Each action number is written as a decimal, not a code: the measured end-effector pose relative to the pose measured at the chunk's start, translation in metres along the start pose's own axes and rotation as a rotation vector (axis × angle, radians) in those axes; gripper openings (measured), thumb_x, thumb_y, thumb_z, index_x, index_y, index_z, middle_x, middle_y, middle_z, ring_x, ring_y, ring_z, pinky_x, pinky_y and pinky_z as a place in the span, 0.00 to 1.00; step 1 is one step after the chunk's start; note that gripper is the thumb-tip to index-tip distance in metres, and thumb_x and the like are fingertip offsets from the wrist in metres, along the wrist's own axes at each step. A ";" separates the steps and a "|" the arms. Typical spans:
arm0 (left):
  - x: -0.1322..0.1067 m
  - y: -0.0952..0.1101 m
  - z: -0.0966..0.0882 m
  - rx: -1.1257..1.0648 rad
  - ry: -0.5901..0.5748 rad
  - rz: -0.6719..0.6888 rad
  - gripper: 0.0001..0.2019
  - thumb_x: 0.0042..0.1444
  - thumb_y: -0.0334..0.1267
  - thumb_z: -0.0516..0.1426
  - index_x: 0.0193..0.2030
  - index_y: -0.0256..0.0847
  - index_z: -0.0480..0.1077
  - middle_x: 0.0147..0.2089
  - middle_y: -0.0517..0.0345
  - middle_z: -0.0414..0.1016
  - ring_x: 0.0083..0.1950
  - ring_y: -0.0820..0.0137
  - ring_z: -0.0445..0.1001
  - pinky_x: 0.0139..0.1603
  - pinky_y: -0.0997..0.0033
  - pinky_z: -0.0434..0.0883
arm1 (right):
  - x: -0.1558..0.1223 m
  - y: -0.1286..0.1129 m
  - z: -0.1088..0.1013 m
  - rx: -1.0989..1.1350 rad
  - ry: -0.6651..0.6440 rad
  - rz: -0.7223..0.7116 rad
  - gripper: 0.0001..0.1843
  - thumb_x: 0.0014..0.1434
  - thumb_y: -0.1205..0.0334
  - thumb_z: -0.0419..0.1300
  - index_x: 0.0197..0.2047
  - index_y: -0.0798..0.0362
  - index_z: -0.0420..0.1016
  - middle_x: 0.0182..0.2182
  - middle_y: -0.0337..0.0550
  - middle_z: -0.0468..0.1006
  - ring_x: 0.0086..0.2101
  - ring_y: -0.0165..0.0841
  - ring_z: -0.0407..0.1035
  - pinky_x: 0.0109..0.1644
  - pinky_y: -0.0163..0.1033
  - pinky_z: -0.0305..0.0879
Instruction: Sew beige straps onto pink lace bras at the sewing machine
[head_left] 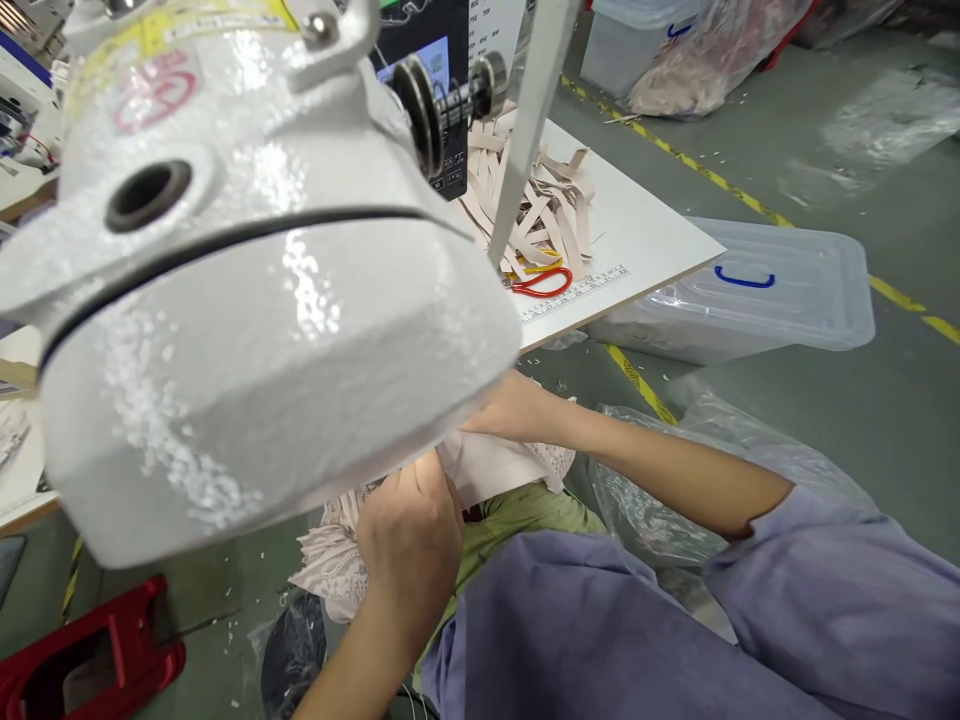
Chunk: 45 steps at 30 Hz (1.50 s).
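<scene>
A white sewing machine head fills the upper left and hides the needle area and my fingertips. My left hand is closed on a pale pink lace fabric piece just below the machine's lower edge. Gathered lace from the same pale material bunches out to the left of that hand. My right hand is closed on the smooth upper part of the fabric, its fingertips covered by the machine. Between the hands the cloth hangs over my lap.
Red-handled scissors and a pile of beige strips lie on the white tabletop, beside a printed ruler scale. A lidded plastic box stands on the floor at right. A red plastic frame is at lower left.
</scene>
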<state>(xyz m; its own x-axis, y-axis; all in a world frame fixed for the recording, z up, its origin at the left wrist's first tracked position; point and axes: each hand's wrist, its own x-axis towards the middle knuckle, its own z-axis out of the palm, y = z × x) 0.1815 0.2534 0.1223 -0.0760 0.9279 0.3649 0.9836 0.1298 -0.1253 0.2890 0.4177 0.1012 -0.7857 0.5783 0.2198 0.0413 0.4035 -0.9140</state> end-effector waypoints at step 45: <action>-0.060 -0.063 -0.033 -1.311 -0.372 -0.719 0.15 0.62 0.49 0.57 0.39 0.39 0.76 0.32 0.55 0.76 0.32 0.70 0.72 0.32 0.72 0.70 | -0.081 -0.036 0.074 0.388 -0.384 0.207 0.22 0.59 0.45 0.64 0.48 0.52 0.76 0.40 0.43 0.77 0.38 0.32 0.72 0.39 0.36 0.69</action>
<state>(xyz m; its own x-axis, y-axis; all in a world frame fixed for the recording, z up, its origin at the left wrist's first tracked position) 0.1298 0.1782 0.1387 -0.4209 0.8638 -0.2769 0.1562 0.3696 0.9160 0.3053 0.3043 0.0909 -0.9559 0.2894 -0.0496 0.0455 -0.0210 -0.9987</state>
